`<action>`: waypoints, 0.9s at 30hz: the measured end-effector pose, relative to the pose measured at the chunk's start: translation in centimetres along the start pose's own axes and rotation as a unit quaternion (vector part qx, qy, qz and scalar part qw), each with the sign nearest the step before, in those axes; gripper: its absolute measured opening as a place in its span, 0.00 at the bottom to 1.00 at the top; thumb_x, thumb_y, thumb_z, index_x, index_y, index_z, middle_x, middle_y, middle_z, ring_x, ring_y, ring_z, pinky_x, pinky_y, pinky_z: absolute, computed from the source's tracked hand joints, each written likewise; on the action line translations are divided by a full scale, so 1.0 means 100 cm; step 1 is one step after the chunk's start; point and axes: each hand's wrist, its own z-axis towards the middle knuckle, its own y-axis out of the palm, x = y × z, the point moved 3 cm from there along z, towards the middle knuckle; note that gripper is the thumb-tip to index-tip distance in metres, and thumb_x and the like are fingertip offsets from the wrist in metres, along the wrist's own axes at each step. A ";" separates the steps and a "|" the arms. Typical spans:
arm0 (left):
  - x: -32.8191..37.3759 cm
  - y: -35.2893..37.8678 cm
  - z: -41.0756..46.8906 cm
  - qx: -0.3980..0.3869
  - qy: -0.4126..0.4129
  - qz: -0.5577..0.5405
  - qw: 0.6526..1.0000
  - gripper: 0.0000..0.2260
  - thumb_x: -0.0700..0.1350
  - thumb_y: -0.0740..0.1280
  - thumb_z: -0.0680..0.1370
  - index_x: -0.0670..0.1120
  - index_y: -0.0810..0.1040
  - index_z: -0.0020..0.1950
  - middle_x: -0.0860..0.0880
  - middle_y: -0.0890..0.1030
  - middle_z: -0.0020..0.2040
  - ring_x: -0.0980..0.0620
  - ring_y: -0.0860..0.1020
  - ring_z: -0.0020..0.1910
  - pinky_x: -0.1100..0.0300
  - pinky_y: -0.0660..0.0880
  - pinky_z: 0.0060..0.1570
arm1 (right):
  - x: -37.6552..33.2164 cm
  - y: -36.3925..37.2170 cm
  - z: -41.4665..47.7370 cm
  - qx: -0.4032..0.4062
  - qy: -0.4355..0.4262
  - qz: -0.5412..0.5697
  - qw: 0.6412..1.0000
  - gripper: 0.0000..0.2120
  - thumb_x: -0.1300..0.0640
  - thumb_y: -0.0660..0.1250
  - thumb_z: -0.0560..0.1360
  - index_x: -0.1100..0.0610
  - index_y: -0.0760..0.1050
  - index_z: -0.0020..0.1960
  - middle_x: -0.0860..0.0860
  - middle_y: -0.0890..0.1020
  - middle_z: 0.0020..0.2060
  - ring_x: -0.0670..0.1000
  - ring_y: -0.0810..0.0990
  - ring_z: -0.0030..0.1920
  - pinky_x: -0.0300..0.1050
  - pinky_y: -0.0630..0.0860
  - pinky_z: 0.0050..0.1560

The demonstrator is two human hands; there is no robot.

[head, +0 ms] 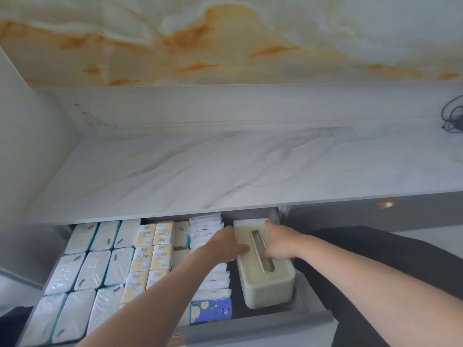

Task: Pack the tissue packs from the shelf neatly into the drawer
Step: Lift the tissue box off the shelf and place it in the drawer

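— Where's the tissue box [268, 286]?

— At the right end of the open drawer [313, 319], beside rows of tissue packs [97, 266].

— Your hands?

— My left hand [230, 242] and right hand [278, 242] grip its lid, fingers curled.

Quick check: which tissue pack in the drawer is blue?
The flower-printed pack against the drawer front wall, left of the beige tissue box. The others are white packs or yellow Face packs.
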 end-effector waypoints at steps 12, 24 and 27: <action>-0.015 0.038 0.010 -0.064 0.017 0.112 0.991 0.26 0.48 0.71 0.75 0.44 0.67 0.70 0.46 0.76 0.59 0.47 0.78 0.53 0.59 0.76 0.48 | 0.017 0.039 0.023 -0.021 -0.028 -0.127 0.991 0.27 0.45 0.70 0.71 0.54 0.68 0.64 0.52 0.77 0.58 0.55 0.78 0.54 0.48 0.76 0.48; -0.019 0.051 0.015 0.019 0.168 0.433 0.886 0.44 0.64 0.71 0.69 0.46 0.58 0.77 0.45 0.65 0.72 0.43 0.63 0.70 0.49 0.55 0.73 | 0.008 0.056 0.031 0.017 -0.116 -0.387 0.915 0.41 0.50 0.67 0.71 0.53 0.52 0.78 0.59 0.61 0.73 0.60 0.59 0.73 0.55 0.59 0.71; -0.021 0.049 0.014 -0.007 0.173 0.337 0.926 0.43 0.59 0.71 0.72 0.46 0.54 0.79 0.46 0.60 0.77 0.47 0.58 0.76 0.51 0.45 0.77 | 0.013 0.056 0.029 -0.010 -0.107 -0.415 0.903 0.44 0.52 0.68 0.70 0.54 0.48 0.79 0.62 0.55 0.76 0.61 0.55 0.76 0.57 0.52 0.75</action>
